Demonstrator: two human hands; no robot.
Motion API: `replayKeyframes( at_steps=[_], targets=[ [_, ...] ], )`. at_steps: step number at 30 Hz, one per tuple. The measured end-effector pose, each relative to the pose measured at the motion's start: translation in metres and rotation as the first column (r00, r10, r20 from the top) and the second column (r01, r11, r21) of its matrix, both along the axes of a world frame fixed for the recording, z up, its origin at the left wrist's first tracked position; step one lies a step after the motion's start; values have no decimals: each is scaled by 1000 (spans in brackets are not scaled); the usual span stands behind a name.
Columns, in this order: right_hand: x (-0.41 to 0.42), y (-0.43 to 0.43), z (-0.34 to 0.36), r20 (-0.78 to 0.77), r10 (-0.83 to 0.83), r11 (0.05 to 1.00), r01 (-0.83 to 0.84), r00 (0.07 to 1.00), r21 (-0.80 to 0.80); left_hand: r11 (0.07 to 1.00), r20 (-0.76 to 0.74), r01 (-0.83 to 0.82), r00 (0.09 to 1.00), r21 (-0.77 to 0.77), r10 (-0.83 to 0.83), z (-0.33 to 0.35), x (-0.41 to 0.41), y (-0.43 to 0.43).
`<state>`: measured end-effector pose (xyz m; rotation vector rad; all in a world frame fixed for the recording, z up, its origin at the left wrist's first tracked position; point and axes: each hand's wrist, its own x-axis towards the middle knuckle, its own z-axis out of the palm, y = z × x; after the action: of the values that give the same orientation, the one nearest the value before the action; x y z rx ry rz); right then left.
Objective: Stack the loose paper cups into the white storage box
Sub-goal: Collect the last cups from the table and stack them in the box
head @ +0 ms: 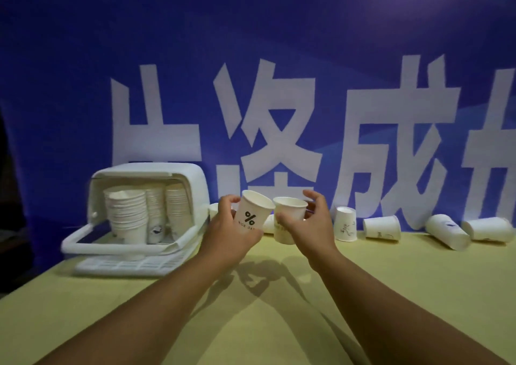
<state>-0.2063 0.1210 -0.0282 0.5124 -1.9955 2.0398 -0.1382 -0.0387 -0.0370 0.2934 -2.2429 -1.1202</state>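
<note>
Cup marked with a black % sign (252, 214): in my left grip (231, 225), fingers and thumb curled round its wall. The cup tilts, mouth leaning right. It is held above the desk (251, 322), just right of the white storage box (196, 187).

Plain cup (287, 221): in my right grip (311, 222), thumb on the near side and fingers wrapped behind, one finger arched above the rim. It is upright, mouth up. Its rim sits right against the % cup's rim; I cannot tell whether they touch.

The box stands at the desk's left, its front open toward me. Three stacks of cups (128, 214) stand upright inside, mouths up, side by side. A white gridded tray (128, 264) lies flat under the box's front edge.

Loose cups along the desk's far edge:
- One partly hidden behind my left grip (213, 209), beside the box.
- One low between my two grips (269, 224), mostly hidden.
- One standing upside down (346, 223), just right of my right grip.
- Three lying on their sides further right (381, 226) (446, 230) (487, 228), apart from one another.

The desk top is pale yellow-green, with the shadows of my arms on it. Behind it hangs a blue banner (251, 57) with large white characters.
</note>
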Motion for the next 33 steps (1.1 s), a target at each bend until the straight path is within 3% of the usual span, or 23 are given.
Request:
replayKeyframes(
  at_steps=[3,12,17,23,28,33],
  targets=[
    [9,-41,1,-16,46,999,-46,999,2,994,-32,-74,997,-75,72,5,17,-35],
    [21,-135,2,-49,145,989,-146,988,-21,980,-98,-197,976,-23,194,5,49,-120],
    [21,-176,-1,-46,147,985,-150,988,-84,962,-28,-270,963,-43,269,4,59,-159],
    [22,-206,0,-1,118,962,-114,993,-247,952,156,-271,943,-146,292,-3,62,-174],
    [22,-205,-6,-44,95,979,-101,995,-174,964,290,-190,927,-186,239,-1,63,-182],
    [25,-210,-6,-110,101,994,-105,989,-35,972,263,-168,942,-162,206,0,63,-186]
  ],
)
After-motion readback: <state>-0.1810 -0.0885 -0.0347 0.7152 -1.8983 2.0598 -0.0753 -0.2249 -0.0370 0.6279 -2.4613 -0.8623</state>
